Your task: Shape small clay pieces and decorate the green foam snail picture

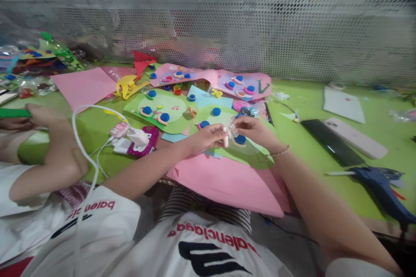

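Observation:
My left hand is pinched around a small pale pink piece. Right beside it, my right hand has its fingers closed on a crinkled clear plastic bit. Both hands are over a green paper cutout that bears round blue pieces such as one behind the hands. Pink paper lies under its near edge. Farther left is another green cutout with blue-topped figures. Behind them stretches a pink-and-purple cutout with similar figures.
A glue gun, a black phone-like object and a pink phone lie at right. A purple power strip with white cables sits left, near another person's arm. A perforated metal panel stands behind the table.

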The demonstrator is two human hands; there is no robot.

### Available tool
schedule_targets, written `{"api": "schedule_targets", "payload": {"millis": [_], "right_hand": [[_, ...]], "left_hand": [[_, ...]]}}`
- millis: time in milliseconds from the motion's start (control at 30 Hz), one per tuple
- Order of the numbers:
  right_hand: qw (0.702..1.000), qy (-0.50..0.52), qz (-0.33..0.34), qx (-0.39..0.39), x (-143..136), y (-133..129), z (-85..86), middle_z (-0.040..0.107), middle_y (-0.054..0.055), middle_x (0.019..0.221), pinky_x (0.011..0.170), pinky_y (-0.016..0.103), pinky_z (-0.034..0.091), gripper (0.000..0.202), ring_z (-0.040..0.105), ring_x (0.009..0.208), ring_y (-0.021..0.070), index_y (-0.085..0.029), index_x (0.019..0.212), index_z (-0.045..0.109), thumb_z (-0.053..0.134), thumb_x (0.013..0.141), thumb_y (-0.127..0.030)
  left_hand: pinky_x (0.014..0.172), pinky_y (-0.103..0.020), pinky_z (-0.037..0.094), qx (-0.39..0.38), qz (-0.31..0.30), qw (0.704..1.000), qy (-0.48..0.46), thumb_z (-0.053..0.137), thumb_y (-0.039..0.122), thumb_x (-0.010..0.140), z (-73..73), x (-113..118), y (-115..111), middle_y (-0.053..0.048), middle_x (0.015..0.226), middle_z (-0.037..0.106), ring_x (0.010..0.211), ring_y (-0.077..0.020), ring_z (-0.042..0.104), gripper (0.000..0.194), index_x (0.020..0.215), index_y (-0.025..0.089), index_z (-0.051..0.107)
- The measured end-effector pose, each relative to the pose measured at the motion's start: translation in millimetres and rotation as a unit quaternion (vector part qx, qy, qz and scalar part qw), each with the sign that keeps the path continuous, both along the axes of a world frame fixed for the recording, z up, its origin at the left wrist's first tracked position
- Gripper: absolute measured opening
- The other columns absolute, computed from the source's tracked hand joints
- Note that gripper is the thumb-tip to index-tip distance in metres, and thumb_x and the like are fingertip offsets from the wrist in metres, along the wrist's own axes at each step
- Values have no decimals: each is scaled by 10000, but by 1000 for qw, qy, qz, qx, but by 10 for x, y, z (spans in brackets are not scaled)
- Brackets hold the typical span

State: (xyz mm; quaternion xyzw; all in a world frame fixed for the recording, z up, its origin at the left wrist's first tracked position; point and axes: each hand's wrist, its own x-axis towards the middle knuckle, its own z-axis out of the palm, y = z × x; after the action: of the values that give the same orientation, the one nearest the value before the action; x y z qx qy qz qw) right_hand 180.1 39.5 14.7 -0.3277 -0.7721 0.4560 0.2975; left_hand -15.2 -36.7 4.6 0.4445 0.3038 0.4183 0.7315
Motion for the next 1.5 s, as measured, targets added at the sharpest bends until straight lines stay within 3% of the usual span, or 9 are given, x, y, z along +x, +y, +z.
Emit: {"api": "schedule_targets", "payload": {"millis": [133,267,567,833,967,1067,1500], "right_hand": [[999,-33,10,35,-14,-8,-30,571,2,693,527,267,443,138,516,568,114,-224,778,714,672,704,-332],[995,-38,16,88,-47,-37,-69,569,16,723,559,269,465,109,532,602,120,-232,766,715,636,749,-305],[985,-26,40,167,-88,-56,-102,557,31,774,599,276,493,132,561,662,126,-189,765,668,541,771,-156],[992,-3,41,123,-66,-48,-67,575,18,733,603,275,484,106,558,659,129,-221,822,725,637,775,-255],[994,-8,91,57,-81,-95,-24,598,9,691,548,254,435,172,508,588,106,-186,856,721,634,791,-319],[991,-18,121,52,-108,-150,0,612,11,672,559,247,422,182,487,582,99,-167,843,716,607,809,-309],[992,-65,49,98,-243,-199,-95,518,-9,615,545,236,353,155,455,573,96,-143,802,712,594,794,-242]], "left_hand": [[657,-268,401,3,-9,1000,6,679,401,786,-3,2,-13,12,639,521,606,-81,468,282,758,183,503],[579,-234,326,12,-5,1000,-10,644,439,806,-44,4,16,24,611,479,568,-67,431,331,727,168,469],[555,-225,342,24,2,999,-26,631,425,819,-87,-4,53,5,619,486,563,-72,447,339,665,163,481],[526,-215,366,-54,30,996,-69,734,385,719,-26,-2,53,13,626,499,555,-77,472,311,723,163,517],[515,-207,368,-53,37,996,-67,742,420,707,1,-5,31,14,649,491,569,-74,466,334,738,160,534],[512,-205,364,-47,34,996,-68,751,434,693,4,-6,27,17,644,467,584,-78,467,354,718,157,532],[560,-212,352,-6,56,997,-45,729,496,711,-32,8,48,28,609,447,560,-77,439,410,695,160,495]]}}
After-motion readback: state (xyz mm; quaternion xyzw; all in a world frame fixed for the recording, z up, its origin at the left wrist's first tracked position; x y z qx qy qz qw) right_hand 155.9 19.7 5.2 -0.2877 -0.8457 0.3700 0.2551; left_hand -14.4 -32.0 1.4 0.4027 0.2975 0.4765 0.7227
